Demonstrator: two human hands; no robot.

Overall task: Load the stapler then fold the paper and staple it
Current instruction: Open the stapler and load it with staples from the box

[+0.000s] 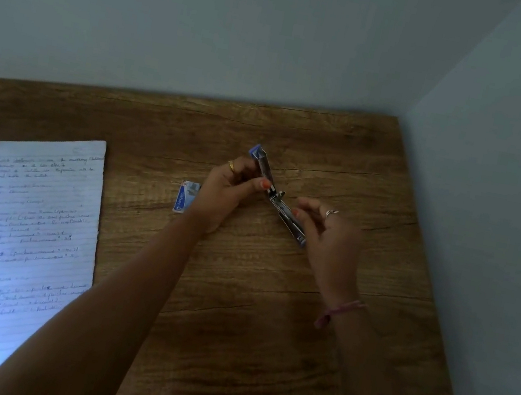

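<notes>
A small blue and metal stapler (274,192) is swung wide open above the middle of the wooden table (268,303). My left hand (229,188) grips its upper blue arm, thumb pressed near the hinge. My right hand (326,233) pinches the lower metal arm near its end. Whether staples lie in the channel is too small to tell. A little blue staple box (186,197) lies on the table just left of my left wrist. A lined sheet of paper (24,243) with handwriting lies flat at the table's left side.
The table sits in a corner, with pale walls (500,170) behind it and along its right edge. Bright glare washes over the paper's left part. Bare wood shows between the paper and my arms.
</notes>
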